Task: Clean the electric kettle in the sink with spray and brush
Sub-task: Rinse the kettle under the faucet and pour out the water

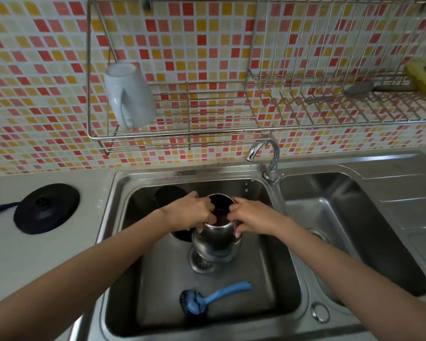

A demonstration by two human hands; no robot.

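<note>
Stainless-steel electric kettle (pixel 216 244) sits over the drain at the middle of the steel sink (pixel 268 281). Left hand (pixel 191 212) and right hand (pixel 250 217) curl over its open rim. It is probably rigid, light and slippery when wet, so the rim suits.

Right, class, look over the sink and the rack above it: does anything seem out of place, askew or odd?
Nothing spilled or broken. The white mug sits tilted at the rack's left end. The blue brush lies loose on the sink floor while the left hand and right hand hold the kettle.
</note>
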